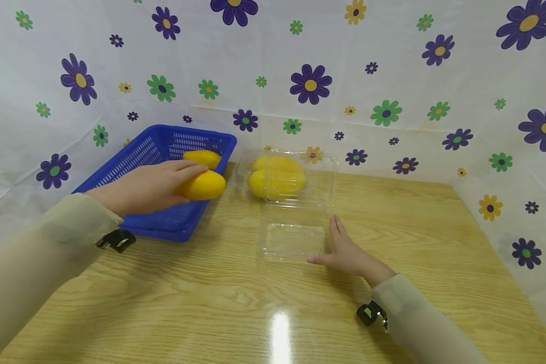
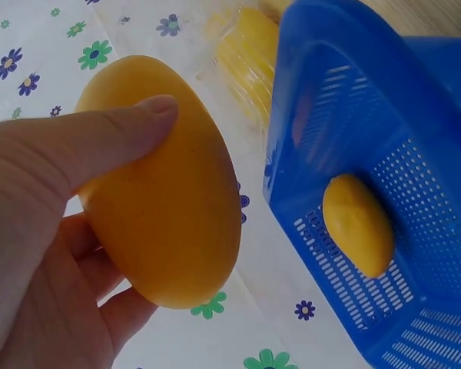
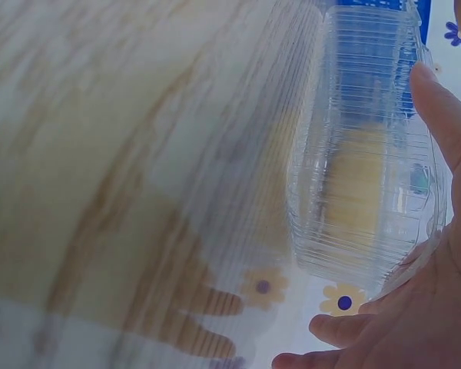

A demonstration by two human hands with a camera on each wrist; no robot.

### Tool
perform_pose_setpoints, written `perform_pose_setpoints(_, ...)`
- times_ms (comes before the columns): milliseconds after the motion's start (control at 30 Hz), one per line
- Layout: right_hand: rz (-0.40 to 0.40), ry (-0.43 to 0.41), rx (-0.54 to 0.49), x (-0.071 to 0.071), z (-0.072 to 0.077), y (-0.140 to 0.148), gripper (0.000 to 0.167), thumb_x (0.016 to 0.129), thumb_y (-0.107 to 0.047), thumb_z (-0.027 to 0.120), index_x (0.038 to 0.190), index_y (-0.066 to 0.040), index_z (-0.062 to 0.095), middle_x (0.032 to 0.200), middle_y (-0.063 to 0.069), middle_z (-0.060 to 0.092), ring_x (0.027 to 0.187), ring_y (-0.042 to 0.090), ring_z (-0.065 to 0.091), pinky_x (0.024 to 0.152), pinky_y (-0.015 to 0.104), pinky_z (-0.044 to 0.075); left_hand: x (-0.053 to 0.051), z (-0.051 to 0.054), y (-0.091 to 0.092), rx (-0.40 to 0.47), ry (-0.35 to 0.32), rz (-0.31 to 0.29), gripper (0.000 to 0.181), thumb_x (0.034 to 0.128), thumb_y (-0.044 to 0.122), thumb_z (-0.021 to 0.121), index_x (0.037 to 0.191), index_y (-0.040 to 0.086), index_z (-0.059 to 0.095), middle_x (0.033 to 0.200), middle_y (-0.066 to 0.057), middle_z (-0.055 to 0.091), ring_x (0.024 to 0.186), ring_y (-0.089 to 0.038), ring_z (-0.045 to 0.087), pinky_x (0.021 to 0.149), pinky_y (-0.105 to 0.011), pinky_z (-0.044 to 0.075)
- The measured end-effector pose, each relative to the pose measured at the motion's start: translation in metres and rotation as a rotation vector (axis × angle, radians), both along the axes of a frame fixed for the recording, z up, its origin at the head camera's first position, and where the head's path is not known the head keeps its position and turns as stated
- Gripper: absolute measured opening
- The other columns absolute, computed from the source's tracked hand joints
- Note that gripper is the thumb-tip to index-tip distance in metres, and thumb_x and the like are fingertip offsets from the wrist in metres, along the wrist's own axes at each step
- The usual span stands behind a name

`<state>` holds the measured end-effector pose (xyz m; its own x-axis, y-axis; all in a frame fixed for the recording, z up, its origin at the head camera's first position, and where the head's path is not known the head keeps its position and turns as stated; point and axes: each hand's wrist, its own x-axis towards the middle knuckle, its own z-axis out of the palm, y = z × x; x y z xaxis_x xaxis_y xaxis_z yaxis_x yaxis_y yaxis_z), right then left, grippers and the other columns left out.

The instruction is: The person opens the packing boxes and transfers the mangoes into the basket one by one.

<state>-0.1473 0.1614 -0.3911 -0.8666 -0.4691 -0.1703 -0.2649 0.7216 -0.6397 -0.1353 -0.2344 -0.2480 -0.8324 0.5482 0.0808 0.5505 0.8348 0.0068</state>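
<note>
Yellow mango (image 1: 209, 185), smooth and plump, is held in a person's left grip (image 1: 156, 182), the thumb laid across one face and the fingers curled behind, a hold that probably keeps the rounded skin from slipping. The fruit appears just above the three o'clock rim of a blue basket (image 1: 173, 230), which rests at nine o'clock on the wood-grain bench (image 1: 164, 298), seemingly for easy reach by that arm. A second mango (image 2: 359, 225) lies inside, toward the basket's one o'clock corner. At four o'clock, the right grip (image 1: 348, 255) is spread, its fingers nearly straight, touching the four o'clock corner of a clear hinged container (image 1: 296, 237); the contact looks meant to steady the light plastic. The container's far half appears raised, and at twelve o'clock behind it sits yellow fruit in a clear pack (image 2: 248, 61), visible through the plastic. Flower-print cloth (image 1: 255, 50) lines the twelve o'clock side.
</note>
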Motion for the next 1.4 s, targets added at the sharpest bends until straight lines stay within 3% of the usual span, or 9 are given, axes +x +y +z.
perform_pose_setpoints(1400, 0.007, 0.011, -0.007, 0.0, -0.003, 0.002, 0.118, 0.079, -0.047, 0.07, 0.143, 0.006, -0.014, 0.149, 0.024, -0.019, 0.138, 0.038, -0.01, 0.11, 0.05, 0.006, 0.009, 0.004, -0.045, 0.0, 0.005, 0.033, 0.064, 0.0775, 0.013, 0.076, 0.134, 0.008, 0.047, 0.129, -0.012, 0.051, 0.114, -0.036, 0.05, 0.092, -0.053, 0.042)
